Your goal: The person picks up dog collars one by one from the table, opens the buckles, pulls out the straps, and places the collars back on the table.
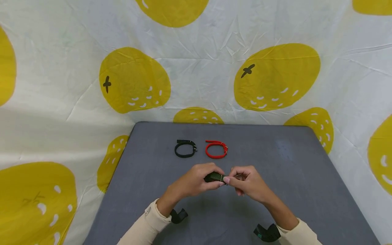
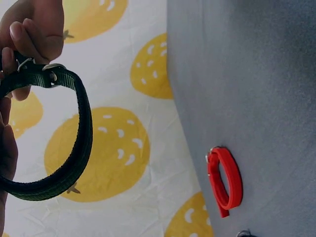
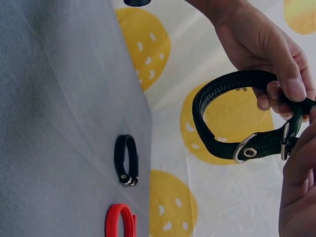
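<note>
Across the middle of the scene lies a grey table (image 1: pixel 300 177), matte and flat, backed on the far side and both flanks by a creased white cloth printed with big yellow fruit shapes (image 1: pixel 275 76). Toward the far edge sit two closed collars, well apart from the hands: a black collar (image 1: pixel 185 148) on the left and a red collar (image 1: pixel 216 149) just right of it, not touching.

Above the near middle of the table, both hands hold a dark green collar (image 3: pixel 232 118) in the air. The left hand (image 1: pixel 196 180) curls thumb and fingers round the strap, while the right hand (image 1: pixel 246 182) pinches the strap end beside the metal buckle (image 3: pixel 247 148).

From the head view the hands hide most of the green collar; only a short stretch shows between them. Dark wrist straps peek out under cream sleeves (image 1: pixel 147 224), cut off at the near edge.

Bare grey surface lies left, right and near of the hands, with the table's rounded far corners in sight.
</note>
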Available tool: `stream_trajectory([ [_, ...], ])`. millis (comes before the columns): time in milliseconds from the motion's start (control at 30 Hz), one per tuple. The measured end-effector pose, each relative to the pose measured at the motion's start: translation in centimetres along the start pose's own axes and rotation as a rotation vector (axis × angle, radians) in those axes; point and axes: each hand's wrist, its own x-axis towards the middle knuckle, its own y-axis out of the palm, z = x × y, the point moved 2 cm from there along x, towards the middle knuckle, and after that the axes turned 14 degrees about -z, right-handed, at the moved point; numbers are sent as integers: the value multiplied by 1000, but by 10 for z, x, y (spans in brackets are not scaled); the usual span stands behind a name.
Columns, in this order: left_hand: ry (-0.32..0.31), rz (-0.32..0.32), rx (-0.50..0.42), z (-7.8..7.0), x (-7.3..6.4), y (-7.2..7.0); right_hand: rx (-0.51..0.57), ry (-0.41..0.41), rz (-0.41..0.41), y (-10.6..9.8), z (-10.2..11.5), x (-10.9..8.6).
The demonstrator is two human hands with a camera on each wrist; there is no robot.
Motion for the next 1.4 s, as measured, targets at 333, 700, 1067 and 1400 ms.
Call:
stream_trajectory([
  [333,-2,-16,-4,0,0,-1,22,-73,5,1,1,-1],
  [700,13,-10,29,-4,2,-1,-63,-44,-15,3,2,0],
  [1067,4,-36,13,-6,3,-2,-111,-96,-89,5,8,-1],
  [1400,3,-45,1,-5,3,-2,-138,-139,-124,7,7,2],
])
